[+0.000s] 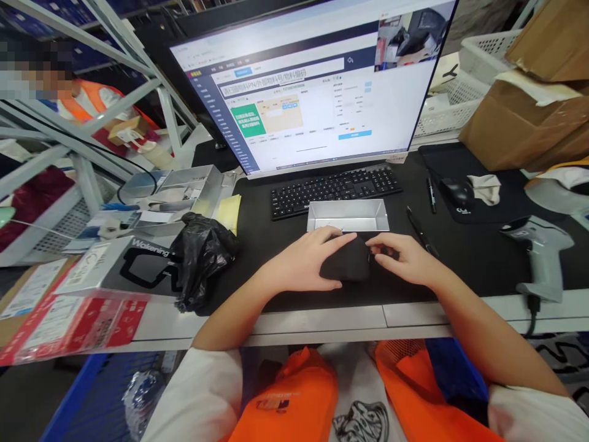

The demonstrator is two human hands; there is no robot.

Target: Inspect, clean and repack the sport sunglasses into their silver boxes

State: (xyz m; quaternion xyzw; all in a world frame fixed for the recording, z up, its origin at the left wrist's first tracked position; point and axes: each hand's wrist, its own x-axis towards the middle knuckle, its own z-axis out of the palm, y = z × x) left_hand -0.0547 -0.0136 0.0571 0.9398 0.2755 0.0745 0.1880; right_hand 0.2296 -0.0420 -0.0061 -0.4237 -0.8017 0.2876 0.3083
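A small black case [346, 265] lies on the black desk mat in front of me. My left hand [306, 261] grips it from the left, with thumb and fingers spread around its sides. At the case's right end is my right hand [405, 258], its fingers curled in by the edge near a small shiny spot. What those fingers pinch is too small to make out. Just behind the case stands an open silver box [381, 216], with its pale inside showing.
A keyboard [335, 189] and a monitor [304, 92] stand behind the box. On the left are a black plastic bag [205, 255] and a silver printed box [124, 270]. Pens [421, 230], a mouse [456, 191] and a barcode scanner [540, 255] lie right. Another person [99, 101] is at far left.
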